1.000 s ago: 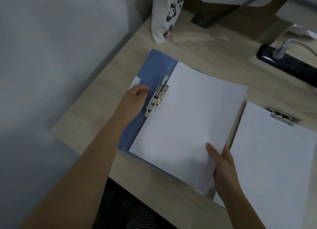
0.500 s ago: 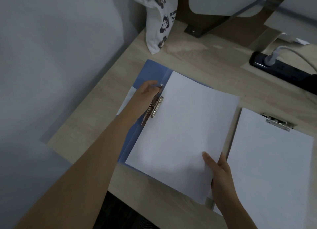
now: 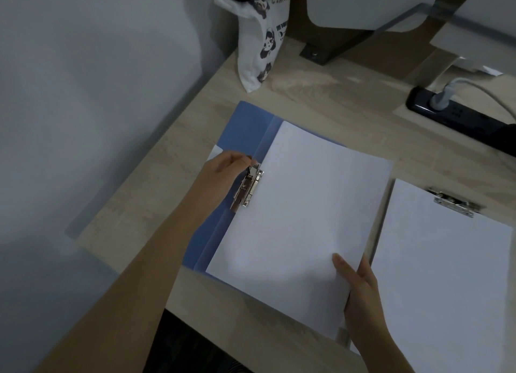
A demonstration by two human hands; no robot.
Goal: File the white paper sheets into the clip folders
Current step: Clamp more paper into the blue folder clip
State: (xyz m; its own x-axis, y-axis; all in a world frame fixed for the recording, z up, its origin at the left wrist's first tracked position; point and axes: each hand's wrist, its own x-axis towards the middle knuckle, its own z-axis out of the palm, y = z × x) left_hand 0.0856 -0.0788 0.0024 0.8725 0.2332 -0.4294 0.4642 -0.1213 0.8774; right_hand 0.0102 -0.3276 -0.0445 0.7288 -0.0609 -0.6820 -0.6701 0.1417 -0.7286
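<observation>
No text, brand, number or sign can be read with certainty anywhere in the view. The white tote bag (image 3: 258, 40) standing at the far edge of the worktop (image 3: 329, 98) bears black cartoon-face prints and, near its right side, a short block of dark lettering; the characters are too small and blurred to make out. A further line of small print near the bag's top right is equally illegible. The white paper sheet (image 3: 301, 219) lying in the blue clip folder (image 3: 245, 126) shows a blank face, as does the second sheet (image 3: 446, 283) to its right. The black power strip (image 3: 460, 118) shows no legible marking.
</observation>
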